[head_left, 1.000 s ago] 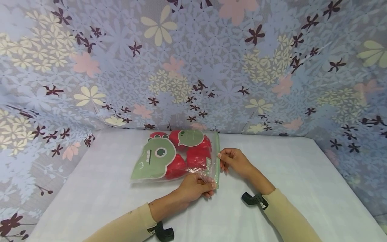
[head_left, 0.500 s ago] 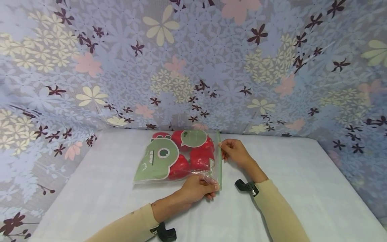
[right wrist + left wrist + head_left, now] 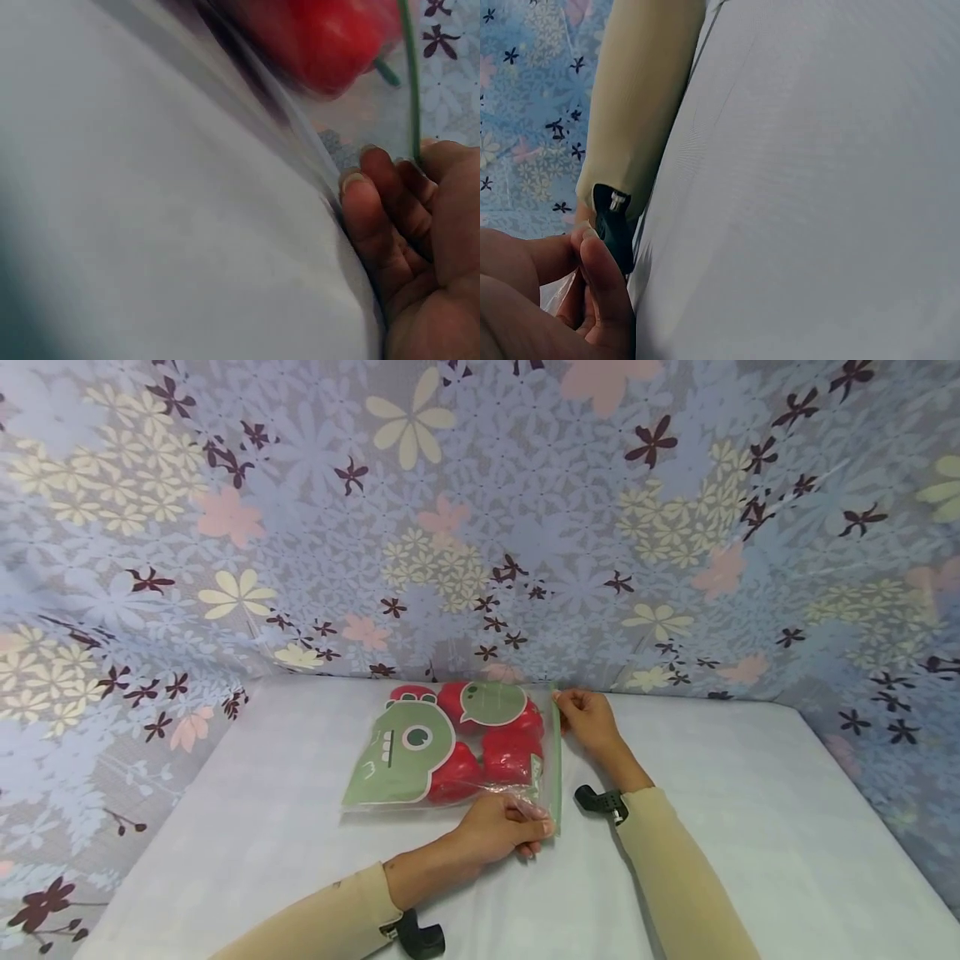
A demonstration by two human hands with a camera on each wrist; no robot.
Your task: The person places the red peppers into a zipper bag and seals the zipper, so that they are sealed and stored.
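Observation:
A clear zip bag point(image 3: 397, 752) printed with a green one-eyed monster lies on the white-covered table, its green zip edge to the right. Several red bell peppers point(image 3: 512, 755) show through the plastic. My left hand point(image 3: 491, 831) pinches the bag's near right corner between thumb and fingers. At the far end of the zip edge, my right hand point(image 3: 588, 718) pinches the strip between thumb and fingers. In the right wrist view, one pepper point(image 3: 330, 45) with a green stem shows inside the bag, and the green zip strip point(image 3: 412, 82) runs down to my thumb.
The table point(image 3: 720, 810) has a pale cloth over it. A floral fabric point(image 3: 480, 527) hangs behind and at both sides. Black wrist mounts point(image 3: 600, 802) sit at both sleeve cuffs.
My right hand has slid along the zip edge from its middle to the far end. My left hand keeps its hold on the near corner. The whole view has shifted slightly.

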